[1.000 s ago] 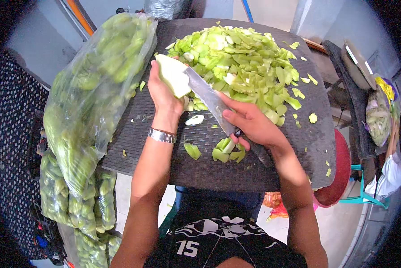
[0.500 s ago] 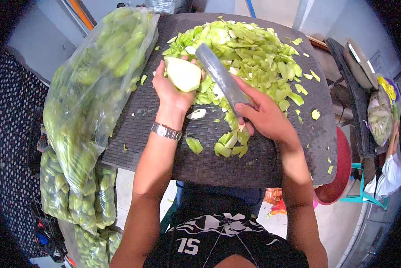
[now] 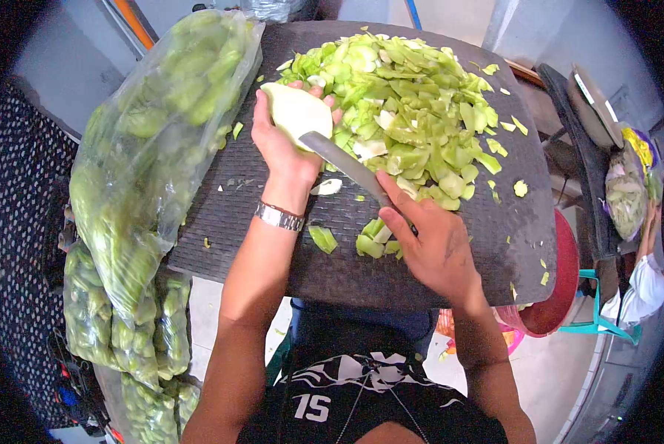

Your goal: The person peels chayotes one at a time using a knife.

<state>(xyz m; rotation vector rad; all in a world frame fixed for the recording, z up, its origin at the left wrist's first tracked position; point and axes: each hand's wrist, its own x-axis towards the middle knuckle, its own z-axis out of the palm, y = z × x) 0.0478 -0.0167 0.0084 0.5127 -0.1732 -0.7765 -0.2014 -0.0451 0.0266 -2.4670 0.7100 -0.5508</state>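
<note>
A pale peeled vegetable (image 3: pixel 299 117) rests in my left hand (image 3: pixel 286 152), whose fingers wrap around its far side. My right hand (image 3: pixel 430 240) grips a knife (image 3: pixel 347 164) by the handle, which the hand mostly hides. The knife's tip lies at the near edge of the vegetable, close to my left palm. Just beyond both hands is a large heap of green peelings (image 3: pixel 410 103) on the dark woven table (image 3: pixel 332 285). A few loose peelings (image 3: pixel 322 238) lie nearer to me, between my forearms.
A long clear bag of green vegetables (image 3: pixel 162 133) covers the table's left side, with more filled bags (image 3: pixel 136 318) below it. At the right are a red tub (image 3: pixel 558 285), a teal stool (image 3: pixel 602 325) and a rack holding a bagged item (image 3: pixel 626 196).
The blade has swung away from the vegetable, then come back down to its near edge. My right hand has turned and moved slightly toward me. The vegetable has tilted in my left hand.
</note>
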